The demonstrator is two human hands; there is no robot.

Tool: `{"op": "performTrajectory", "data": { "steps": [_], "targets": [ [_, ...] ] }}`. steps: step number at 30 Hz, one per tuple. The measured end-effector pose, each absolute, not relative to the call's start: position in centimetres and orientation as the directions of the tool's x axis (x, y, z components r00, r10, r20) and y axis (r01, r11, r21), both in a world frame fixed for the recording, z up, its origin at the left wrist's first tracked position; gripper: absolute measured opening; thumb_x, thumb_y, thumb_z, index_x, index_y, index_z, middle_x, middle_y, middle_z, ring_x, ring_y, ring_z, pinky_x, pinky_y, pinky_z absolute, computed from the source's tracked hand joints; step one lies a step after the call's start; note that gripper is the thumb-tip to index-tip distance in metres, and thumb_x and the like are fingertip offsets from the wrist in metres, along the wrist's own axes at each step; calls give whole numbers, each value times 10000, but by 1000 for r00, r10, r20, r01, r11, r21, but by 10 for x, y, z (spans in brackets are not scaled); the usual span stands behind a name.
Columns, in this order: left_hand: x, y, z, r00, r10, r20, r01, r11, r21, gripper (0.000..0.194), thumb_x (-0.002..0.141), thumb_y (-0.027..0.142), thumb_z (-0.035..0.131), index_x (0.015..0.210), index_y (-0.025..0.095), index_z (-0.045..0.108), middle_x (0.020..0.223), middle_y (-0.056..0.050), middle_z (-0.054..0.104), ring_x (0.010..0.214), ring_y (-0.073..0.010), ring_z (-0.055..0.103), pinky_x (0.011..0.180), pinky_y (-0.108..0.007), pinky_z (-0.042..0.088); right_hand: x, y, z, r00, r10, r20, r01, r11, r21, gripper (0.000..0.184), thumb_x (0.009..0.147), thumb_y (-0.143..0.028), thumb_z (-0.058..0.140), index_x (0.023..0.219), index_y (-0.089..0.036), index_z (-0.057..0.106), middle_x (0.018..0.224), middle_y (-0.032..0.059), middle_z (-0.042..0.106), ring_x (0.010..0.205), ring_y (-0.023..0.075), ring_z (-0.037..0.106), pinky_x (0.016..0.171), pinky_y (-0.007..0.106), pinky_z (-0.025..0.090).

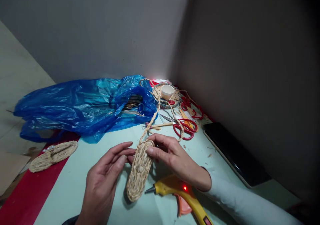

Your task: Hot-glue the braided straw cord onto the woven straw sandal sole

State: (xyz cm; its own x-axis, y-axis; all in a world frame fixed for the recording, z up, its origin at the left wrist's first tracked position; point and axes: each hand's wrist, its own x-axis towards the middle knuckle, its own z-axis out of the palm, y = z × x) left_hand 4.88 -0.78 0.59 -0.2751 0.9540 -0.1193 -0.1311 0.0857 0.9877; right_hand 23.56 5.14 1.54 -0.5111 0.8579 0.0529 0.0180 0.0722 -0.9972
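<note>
My right hand (172, 151) pinches the upper end of an oval piece of coiled straw braid (140, 171), thumb on its face and fingers behind. The piece hangs tilted over the table, and a loose straw braid (150, 121) runs from its top toward the back. At its left edge, my left hand (107, 171) has its fingers extended and a little apart, with nothing visible in its grasp. I cannot tell whether its fingertips touch the piece. Below my right hand lies a yellow glue gun (172, 185) with a lit red light, its nozzle near the piece.
A blue plastic bag (82, 102) lies behind, its mouth facing right. Red-handled scissors (185, 129) and a woven basket (175, 100) holding a white cup (167, 91) are at the back. A black phone-like device (232, 151) lies right; another oval straw piece (53, 155) left.
</note>
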Motion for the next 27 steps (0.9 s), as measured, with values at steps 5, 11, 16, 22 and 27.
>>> {"op": "performTrajectory", "data": {
  "steps": [5, 11, 16, 22, 27],
  "targets": [
    [43, -11, 3, -244, 967, -73, -56, 61, 997, 256, 813, 447, 751, 978, 256, 787, 844, -25, 729, 812, -174, 653, 730, -193, 518, 238, 51, 16, -476, 877, 73, 28, 98, -995, 140, 915, -337, 626, 854, -212, 636, 750, -14, 552, 703, 163, 487, 638, 280, 397],
    [41, -7, 1, -276, 960, -53, 8, 58, 998, 243, 778, 419, 791, 964, 263, 783, 790, 2, 666, 725, -139, 591, 662, -179, 478, 241, 56, 16, -450, 883, 137, 38, 172, -984, 161, 938, -346, 602, 846, -215, 591, 745, -29, 519, 684, 151, 480, 637, 278, 390],
    [38, 0, -1, -318, 947, -30, 107, 68, 992, 156, 737, 386, 820, 847, 275, 813, 839, -6, 741, 772, -173, 654, 713, -224, 515, 239, 48, 23, -499, 841, 209, 86, 288, -954, 170, 896, -363, 681, 892, -194, 660, 764, -17, 589, 706, 156, 517, 681, 288, 412],
    [39, -6, 5, -342, 940, 14, 161, 43, 986, 169, 815, 415, 747, 897, 291, 829, 757, 1, 767, 754, -184, 679, 778, -247, 529, 237, 40, 24, -512, 800, 314, 111, 424, -899, 145, 893, -305, 688, 927, -165, 692, 759, -6, 605, 702, 160, 549, 692, 289, 428],
    [50, -12, 7, -230, 973, 22, 78, -4, 997, 300, 818, 443, 752, 1064, 273, 760, 949, -12, 786, 929, -201, 714, 835, -239, 553, 234, 39, 18, -499, 796, 344, 140, 465, -874, 131, 892, -268, 703, 941, -147, 697, 773, 3, 626, 714, 160, 560, 700, 288, 430]
  ]
}}
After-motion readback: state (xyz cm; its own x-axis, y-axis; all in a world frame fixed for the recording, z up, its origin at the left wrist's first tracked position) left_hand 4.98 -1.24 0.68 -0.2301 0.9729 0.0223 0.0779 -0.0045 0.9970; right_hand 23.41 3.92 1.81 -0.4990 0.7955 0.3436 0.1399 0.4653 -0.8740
